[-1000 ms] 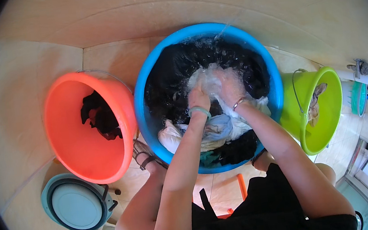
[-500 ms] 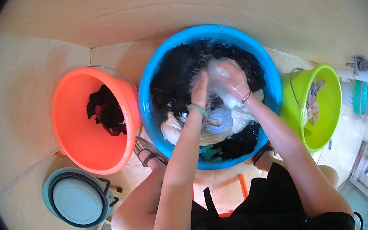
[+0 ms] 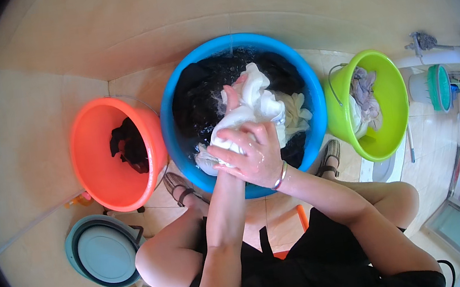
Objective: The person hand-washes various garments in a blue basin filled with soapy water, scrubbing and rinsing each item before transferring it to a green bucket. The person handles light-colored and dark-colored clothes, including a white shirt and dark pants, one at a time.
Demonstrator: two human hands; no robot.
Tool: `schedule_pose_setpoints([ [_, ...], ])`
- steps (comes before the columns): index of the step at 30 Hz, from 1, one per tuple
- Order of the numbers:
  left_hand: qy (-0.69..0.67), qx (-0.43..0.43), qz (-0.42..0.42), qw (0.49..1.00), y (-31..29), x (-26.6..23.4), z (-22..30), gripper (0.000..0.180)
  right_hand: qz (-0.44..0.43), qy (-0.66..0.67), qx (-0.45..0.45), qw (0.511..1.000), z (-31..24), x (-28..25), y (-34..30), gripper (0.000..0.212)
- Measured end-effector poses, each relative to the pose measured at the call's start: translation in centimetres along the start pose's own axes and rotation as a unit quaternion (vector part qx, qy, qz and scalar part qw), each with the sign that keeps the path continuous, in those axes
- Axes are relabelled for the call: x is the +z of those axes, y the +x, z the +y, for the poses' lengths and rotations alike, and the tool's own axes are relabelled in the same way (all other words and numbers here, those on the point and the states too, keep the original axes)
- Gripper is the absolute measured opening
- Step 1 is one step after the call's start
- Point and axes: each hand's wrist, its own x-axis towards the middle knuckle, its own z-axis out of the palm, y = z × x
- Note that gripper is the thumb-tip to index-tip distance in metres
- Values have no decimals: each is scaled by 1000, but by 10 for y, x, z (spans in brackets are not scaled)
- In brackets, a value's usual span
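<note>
A wet white cloth (image 3: 262, 105) is bunched above the blue basin (image 3: 315, 93), draped over my left hand (image 3: 230, 97). Only some of the left fingers show, curled at the cloth's far side; the palm is covered. My right hand (image 3: 254, 155) lies across the left wrist, its fingers wrapped round the near end of the cloth. Dark laundry (image 3: 195, 90) soaks in the water below. A cream cloth (image 3: 296, 113) lies to the right of the white one, and a greyish piece (image 3: 205, 159) lies at the left.
An orange bucket (image 3: 86, 161) with dark clothes (image 3: 129, 147) tips toward me on the left. At the right stands a lime-green bucket (image 3: 392, 112) holding greyish laundry (image 3: 365, 92). A grey-blue basin (image 3: 105, 253) sits at the lower left. The tiled wall (image 3: 213, 8) rises just behind the basin.
Both hands were apart and splashing deep in the basin; now they have come nearer and together. The white cloth has been lifted and wraps the left hand, with the right hand gripping it.
</note>
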Motion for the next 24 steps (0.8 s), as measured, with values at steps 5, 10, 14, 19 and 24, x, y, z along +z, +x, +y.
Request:
schedule_pose_setpoints([
  [5, 54, -23, 17, 998, -10, 27, 8, 46, 112, 11, 38, 993, 11, -2, 14, 30],
  [10, 245, 130, 70, 958, -10, 4, 4, 27, 125, 131, 69, 981, 27, -2, 25, 22],
  [14, 388, 247, 154, 875, -13, -10, -2, 20, 128, 212, 117, 962, 37, 7, 23, 13],
  [19, 254, 132, 363, 887, -27, 23, -8, 27, 88, 137, 294, 942, 103, 31, -8, 14],
  [24, 302, 109, 259, 911, -37, -5, 4, 47, 127, 163, 394, 896, 125, 35, -56, 16],
])
